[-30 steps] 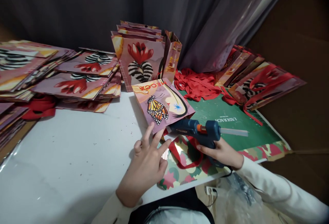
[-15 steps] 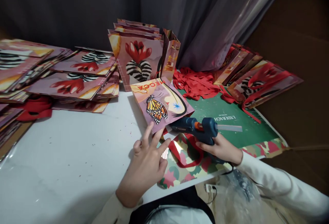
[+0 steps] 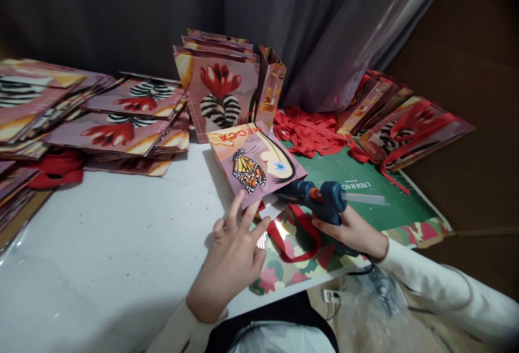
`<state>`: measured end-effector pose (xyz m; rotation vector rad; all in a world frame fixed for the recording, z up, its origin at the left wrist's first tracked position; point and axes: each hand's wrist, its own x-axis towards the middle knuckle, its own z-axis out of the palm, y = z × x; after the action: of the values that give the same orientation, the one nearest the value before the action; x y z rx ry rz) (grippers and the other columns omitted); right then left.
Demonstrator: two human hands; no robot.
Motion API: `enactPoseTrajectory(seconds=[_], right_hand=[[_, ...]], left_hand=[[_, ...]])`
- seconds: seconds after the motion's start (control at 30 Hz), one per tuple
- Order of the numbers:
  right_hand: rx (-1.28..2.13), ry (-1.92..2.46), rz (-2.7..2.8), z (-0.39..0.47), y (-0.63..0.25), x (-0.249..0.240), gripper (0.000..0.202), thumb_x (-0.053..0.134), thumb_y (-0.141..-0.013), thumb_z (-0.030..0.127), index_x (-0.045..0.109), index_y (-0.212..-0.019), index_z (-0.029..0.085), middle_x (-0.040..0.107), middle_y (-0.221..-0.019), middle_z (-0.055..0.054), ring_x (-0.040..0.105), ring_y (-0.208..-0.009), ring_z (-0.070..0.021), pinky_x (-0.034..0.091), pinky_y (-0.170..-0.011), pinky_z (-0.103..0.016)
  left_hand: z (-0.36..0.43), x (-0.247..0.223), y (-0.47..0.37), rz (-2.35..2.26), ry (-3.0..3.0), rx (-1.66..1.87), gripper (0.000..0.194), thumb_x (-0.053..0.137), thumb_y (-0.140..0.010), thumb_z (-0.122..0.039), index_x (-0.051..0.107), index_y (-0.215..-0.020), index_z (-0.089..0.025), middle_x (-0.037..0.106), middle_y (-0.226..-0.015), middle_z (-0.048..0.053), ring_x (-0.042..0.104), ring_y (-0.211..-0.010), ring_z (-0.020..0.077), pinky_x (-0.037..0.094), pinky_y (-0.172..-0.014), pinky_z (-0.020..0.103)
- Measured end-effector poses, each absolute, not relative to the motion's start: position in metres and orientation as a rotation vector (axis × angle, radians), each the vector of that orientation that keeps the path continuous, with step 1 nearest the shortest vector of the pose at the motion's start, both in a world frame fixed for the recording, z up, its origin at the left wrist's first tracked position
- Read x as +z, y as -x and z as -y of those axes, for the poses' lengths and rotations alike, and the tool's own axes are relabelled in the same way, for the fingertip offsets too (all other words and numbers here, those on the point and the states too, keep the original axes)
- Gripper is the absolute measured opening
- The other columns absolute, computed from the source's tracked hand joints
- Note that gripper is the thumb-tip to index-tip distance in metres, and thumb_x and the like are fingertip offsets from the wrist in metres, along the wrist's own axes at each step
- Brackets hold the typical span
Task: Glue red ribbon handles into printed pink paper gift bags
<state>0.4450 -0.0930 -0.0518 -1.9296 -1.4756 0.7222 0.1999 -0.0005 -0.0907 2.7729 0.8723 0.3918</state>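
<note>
A paper gift bag [image 3: 259, 166] with a butterfly print lies on its side, its mouth towards me. My left hand [image 3: 233, 253] has its fingers spread, the fingertips touching the bag's near edge. In my right hand [image 3: 357, 231] is a dark blue glue gun [image 3: 324, 201], a clear glue stick [image 3: 367, 199] poking out of its back. The gun's front end reaches inside the bag's mouth, so its nozzle is hidden. A red ribbon loop [image 3: 300, 258] hangs from the bag's mouth over a camouflage-patterned sheet [image 3: 279, 277].
Upright bags [image 3: 219, 93] stand behind the work. Flat bags [image 3: 109, 131] are stacked at the left, near a red ribbon roll [image 3: 60, 166]. A heap of red ribbons [image 3: 306, 128] lies on the green board [image 3: 357, 169]. Finished-looking bags with ribbon [image 3: 409, 131] lean at the right.
My right hand and the glue gun have shifted slightly right and up. The left hand stays at the bag's edge, and the whole view has moved a little.
</note>
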Motion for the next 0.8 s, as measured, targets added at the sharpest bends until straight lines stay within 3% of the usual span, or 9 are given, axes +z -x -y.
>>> enactPoseTrajectory(seconds=[0.1, 0.23, 0.53, 0.7, 0.8], right_hand=[[0.808, 1.942, 1.434, 0.095, -0.439, -0.057, 0.027, 0.064, -0.077, 0.043, 0.066, -0.090, 0.019, 0.068, -0.081, -0.003, 0.061, -0.077, -0.0217, 0.054, -0.071, -0.033], [0.853, 1.870, 1.408, 0.094, -0.428, -0.064, 0.033, 0.064, -0.075, 0.042, 0.064, -0.097, 0.018, 0.069, -0.091, -0.006, 0.063, -0.082, -0.0229, 0.054, -0.077, -0.036], [0.693, 1.956, 1.467, 0.095, -0.434, -0.049, 0.026, 0.061, -0.078, 0.041, 0.066, -0.092, 0.019, 0.069, -0.091, -0.005, 0.062, -0.083, -0.0242, 0.054, -0.076, -0.035], [0.645, 2.074, 1.432, 0.101, -0.437, -0.038, 0.030, 0.061, -0.075, 0.047, 0.065, -0.084, 0.019, 0.068, -0.079, -0.005, 0.061, -0.074, -0.0237, 0.054, -0.068, -0.034], [0.700, 2.088, 1.349, 0.108, -0.438, -0.027, 0.037, 0.064, -0.073, 0.055, 0.067, -0.086, 0.020, 0.070, -0.082, -0.005, 0.063, -0.077, -0.0250, 0.055, -0.067, -0.032]], left_hand=[[0.001, -0.090, -0.200, -0.875, -2.773, 0.385, 0.050, 0.048, -0.080, -0.016, 0.058, -0.126, -0.032, 0.039, -0.148, 0.009, 0.008, -0.146, 0.0354, 0.040, -0.092, 0.053], [0.001, -0.090, -0.200, -0.885, -2.785, 0.372, 0.049, 0.048, -0.080, -0.016, 0.057, -0.126, -0.031, 0.037, -0.149, 0.009, 0.005, -0.147, 0.0347, 0.040, -0.091, 0.052], [0.001, -0.090, -0.199, -0.870, -2.777, 0.378, 0.049, 0.048, -0.080, -0.016, 0.058, -0.126, -0.031, 0.038, -0.148, 0.009, 0.008, -0.146, 0.0369, 0.041, -0.090, 0.053], [0.002, -0.090, -0.202, -0.861, -2.768, 0.388, 0.050, 0.047, -0.079, -0.014, 0.058, -0.125, -0.031, 0.036, -0.149, 0.008, 0.009, -0.146, 0.0367, 0.040, -0.092, 0.054], [0.002, -0.091, -0.203, -0.867, -2.763, 0.376, 0.048, 0.049, -0.079, -0.015, 0.060, -0.122, -0.031, 0.035, -0.150, 0.007, 0.012, -0.145, 0.0384, 0.040, -0.093, 0.052]])
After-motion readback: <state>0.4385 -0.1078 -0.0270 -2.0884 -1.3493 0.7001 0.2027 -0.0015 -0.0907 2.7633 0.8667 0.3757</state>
